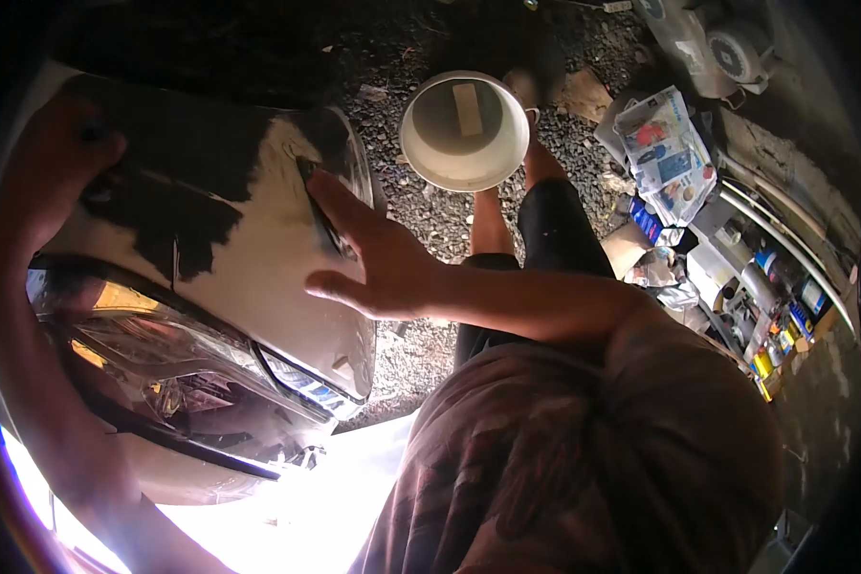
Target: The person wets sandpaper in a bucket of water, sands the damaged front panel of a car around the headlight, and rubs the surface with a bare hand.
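Note:
My right hand [383,268] lies on a car body panel [268,258], with its thumb stretched away from the fingers. A narrow dark strip [330,225] runs along its fingertips; whether it is a separate piece or part of the panel is unclear. At the upper left, my left hand [67,158] is at the panel's far side, beside a dark grey patch [187,220]. Shadow hides most of its fingers. The panel is bare beige elsewhere. Below the patch is a glossy lamp with orange parts [124,297].
A white bucket [414,143] with a light rectangular piece inside stands near my legs on gravel [584,191]. Newspapers [660,153] and mixed bottles and tubes [775,344] lie on the right. Long pipes [794,239] run along a wall. Bright light glares at lower left.

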{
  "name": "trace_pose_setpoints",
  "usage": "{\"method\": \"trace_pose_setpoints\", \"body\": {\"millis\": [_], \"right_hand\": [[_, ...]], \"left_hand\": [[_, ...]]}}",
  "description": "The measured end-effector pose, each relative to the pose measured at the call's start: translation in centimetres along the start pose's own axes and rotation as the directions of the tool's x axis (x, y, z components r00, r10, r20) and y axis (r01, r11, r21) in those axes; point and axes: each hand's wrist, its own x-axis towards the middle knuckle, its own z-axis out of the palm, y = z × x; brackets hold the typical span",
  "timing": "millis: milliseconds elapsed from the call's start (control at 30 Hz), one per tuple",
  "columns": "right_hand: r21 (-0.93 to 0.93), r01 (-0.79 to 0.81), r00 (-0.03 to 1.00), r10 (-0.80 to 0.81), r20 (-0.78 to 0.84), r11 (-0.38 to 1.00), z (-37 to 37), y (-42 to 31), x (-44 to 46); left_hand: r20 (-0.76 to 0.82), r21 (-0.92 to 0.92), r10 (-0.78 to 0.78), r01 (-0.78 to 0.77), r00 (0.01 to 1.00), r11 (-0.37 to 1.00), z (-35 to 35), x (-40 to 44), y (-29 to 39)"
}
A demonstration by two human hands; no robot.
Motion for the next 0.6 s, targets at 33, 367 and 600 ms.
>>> {"method": "trace_pose_setpoints", "body": {"millis": [33,367,600], "right_hand": [[0.052,0.015,1.000,-0.014,-0.007,0.999,-0.1,0.7,-0.3],[0.712,-0.287,0.868,0.488,-0.090,0.641,-3.3,6.5,4.8],[0.058,-0.039,0.995,0.044,-0.092,0.998,-2.2,1.4,5.4]], "left_hand": [[0.022,-0.037,0.000,0.001,1.000,0.999,0.1,0.1,-0.3],[0.100,-0.043,-0.036,0.040,0.994,0.998,-0.2,0.1,0.1],[0.065,-0.249,0.048,-0.030,0.997,0.968,1.0,1.0,-1.8]]}}
